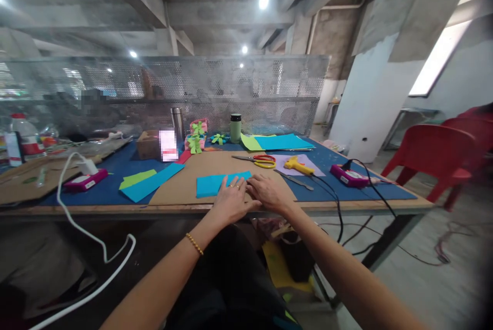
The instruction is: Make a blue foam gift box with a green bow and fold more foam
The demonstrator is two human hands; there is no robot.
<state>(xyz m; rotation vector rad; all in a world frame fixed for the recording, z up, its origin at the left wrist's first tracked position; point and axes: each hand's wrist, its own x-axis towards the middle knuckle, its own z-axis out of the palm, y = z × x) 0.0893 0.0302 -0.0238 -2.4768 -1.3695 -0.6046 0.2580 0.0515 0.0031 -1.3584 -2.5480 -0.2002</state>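
Note:
A strip of blue paper (207,186) lies on a brown cardboard sheet (173,194) at the table's front edge. My left hand (231,200) rests on the paper with its fingers stretched out, pressing it down; it wears a ring and a beaded bracelet. At the paper's right end, my right hand (267,191) has its fingers bent and close together on the edge, touching the left fingertips. What lies under the right fingers is hidden. Just beyond the hands are yellow-and-red-handled scissors (264,161), a yellow glue gun (299,166) on lilac paper, and a grey metal tool (296,181).
Blue and green paper strips (152,182) lie to the left. Green-bowed pink boxes (195,141), a green bottle (235,128) and paper sheets (285,142) stand or lie behind. Purple power strips (348,176) with cables sit at both sides. A red chair (427,158) is at right.

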